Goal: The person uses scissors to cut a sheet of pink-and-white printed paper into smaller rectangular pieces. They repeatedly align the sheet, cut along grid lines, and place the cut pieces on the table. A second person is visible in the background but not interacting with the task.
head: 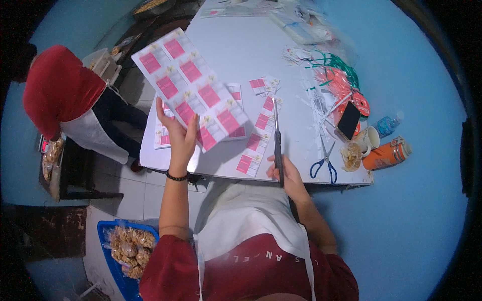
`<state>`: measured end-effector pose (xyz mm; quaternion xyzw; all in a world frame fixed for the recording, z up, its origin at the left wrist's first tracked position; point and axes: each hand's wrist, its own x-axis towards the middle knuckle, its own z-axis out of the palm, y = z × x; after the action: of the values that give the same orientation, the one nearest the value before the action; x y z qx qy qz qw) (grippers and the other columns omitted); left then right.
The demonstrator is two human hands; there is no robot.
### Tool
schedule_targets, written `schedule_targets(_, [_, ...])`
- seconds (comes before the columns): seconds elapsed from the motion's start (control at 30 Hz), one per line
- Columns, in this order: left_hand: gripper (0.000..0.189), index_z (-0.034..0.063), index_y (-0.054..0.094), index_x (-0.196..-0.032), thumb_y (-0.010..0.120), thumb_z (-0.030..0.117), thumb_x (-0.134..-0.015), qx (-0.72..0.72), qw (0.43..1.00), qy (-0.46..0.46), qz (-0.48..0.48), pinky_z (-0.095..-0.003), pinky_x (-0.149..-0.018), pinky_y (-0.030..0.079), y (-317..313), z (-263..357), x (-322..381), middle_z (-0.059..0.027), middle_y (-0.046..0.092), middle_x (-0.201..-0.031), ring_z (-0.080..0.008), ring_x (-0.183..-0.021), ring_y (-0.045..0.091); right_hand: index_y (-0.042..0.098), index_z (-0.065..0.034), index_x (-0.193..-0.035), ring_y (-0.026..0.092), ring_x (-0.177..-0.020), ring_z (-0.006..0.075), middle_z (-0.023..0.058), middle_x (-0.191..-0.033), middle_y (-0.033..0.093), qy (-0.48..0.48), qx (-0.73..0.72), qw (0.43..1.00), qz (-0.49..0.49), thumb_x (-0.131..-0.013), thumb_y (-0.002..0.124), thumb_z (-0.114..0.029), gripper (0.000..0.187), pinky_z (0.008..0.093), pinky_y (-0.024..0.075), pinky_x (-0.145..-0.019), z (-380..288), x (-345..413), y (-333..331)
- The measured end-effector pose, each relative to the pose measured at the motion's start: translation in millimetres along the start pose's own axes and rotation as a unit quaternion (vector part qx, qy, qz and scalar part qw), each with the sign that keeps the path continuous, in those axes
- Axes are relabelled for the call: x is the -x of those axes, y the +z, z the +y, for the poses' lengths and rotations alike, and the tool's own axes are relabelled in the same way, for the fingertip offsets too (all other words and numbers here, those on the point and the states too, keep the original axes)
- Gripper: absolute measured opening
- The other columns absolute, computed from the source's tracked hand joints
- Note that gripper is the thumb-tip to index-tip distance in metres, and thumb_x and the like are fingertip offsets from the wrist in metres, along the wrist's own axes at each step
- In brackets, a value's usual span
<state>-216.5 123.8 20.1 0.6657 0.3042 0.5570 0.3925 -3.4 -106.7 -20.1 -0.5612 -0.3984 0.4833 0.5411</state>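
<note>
My left hand (177, 128) grips the lower left edge of a printed label sheet (195, 84), tilted above the table. Pink and white labels fill the sheet in two columns. In my right hand (290, 174) is a pair of dark-handled scissors (278, 145), blades pointing away from me and looking closed. Just left of the blades lies a cut strip of labels (254, 143). Beyond it is a small pile of single labels (260, 85). More label sheets (162, 140) lie partly hidden beneath the raised one.
Blue-handled scissors (324, 165), a phone (348, 120), a cup (368, 138), an orange flask (386, 154) and a water bottle (388, 124) crowd the right edge, below green ribbon (344, 67). A co-worker (67, 90) stands left. A blue crate (109, 259) holds bagged food.
</note>
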Motion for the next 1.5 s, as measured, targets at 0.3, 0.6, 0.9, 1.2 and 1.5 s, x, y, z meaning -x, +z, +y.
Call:
schedule_targets(0.3, [0.029,-0.0012,0.060,-0.117,0.066,0.003,-0.090,0.119,0.976,-0.092,-0.157,-0.0248,-0.089,0.047,8.1,16.8,-41.4,-0.0060,0.063,-0.113,-0.0116,-0.105,0.058,0.056,-0.0042,-0.118,0.051,-0.078,0.0062,-0.0029,-0.080,0.053,0.098,-0.026,0.988,-0.114,-0.094,0.057,-0.012,0.026,0.0202,0.0382,-0.072,-19.7,26.1,15.1])
schedule_targets(0.6, [0.046,0.0006,0.059,-0.116,0.080,0.006,-0.075,0.085,0.972,-0.074,-0.208,-0.0307,-0.096,0.046,19.0,25.0,-37.1,-0.0082,0.062,-0.114,-0.0170,-0.110,0.058,0.057,-0.0027,-0.113,0.047,-0.070,0.0057,-0.0046,-0.074,0.050,0.129,-0.069,0.984,-0.100,-0.094,0.055,-0.012,0.021,0.0203,0.0328,-0.064,-40.2,21.6,22.1])
schedule_targets(0.9, [0.044,0.0005,0.060,-0.115,0.079,0.007,-0.076,0.094,0.968,-0.085,-0.218,-0.0302,-0.096,0.046,21.4,26.8,-34.7,-0.0073,0.064,-0.112,-0.0163,-0.109,0.059,0.058,-0.0011,-0.114,0.048,-0.067,0.0058,-0.0043,-0.072,0.050,0.113,-0.079,0.985,-0.100,-0.094,0.057,-0.013,0.024,0.0201,0.0344,-0.061,-40.3,17.6,24.7])
schedule_targets(1.2, [0.045,0.0006,0.059,-0.116,0.080,0.006,-0.076,0.086,0.968,-0.058,-0.230,-0.0299,-0.095,0.046,19.6,30.5,-36.9,-0.0069,0.063,-0.112,-0.0156,-0.108,0.059,0.058,-0.0001,-0.114,0.047,-0.066,0.0058,-0.0043,-0.072,0.051,0.069,-0.109,0.983,-0.129,-0.094,0.057,-0.009,0.023,0.0203,0.0346,-0.061,-25.5,13.5,24.8])
schedule_targets(1.5, [0.045,0.0010,0.060,-0.115,0.080,0.006,-0.075,0.086,0.960,-0.075,-0.257,-0.0296,-0.097,0.045,21.9,29.3,-29.0,-0.0058,0.063,-0.112,-0.0146,-0.110,0.057,0.059,-0.0006,-0.112,0.046,-0.063,0.0051,-0.0049,-0.072,0.049,0.104,-0.091,0.987,-0.087,-0.096,0.052,-0.005,0.018,0.0203,0.0340,-0.058,-32.3,12.8,34.3])
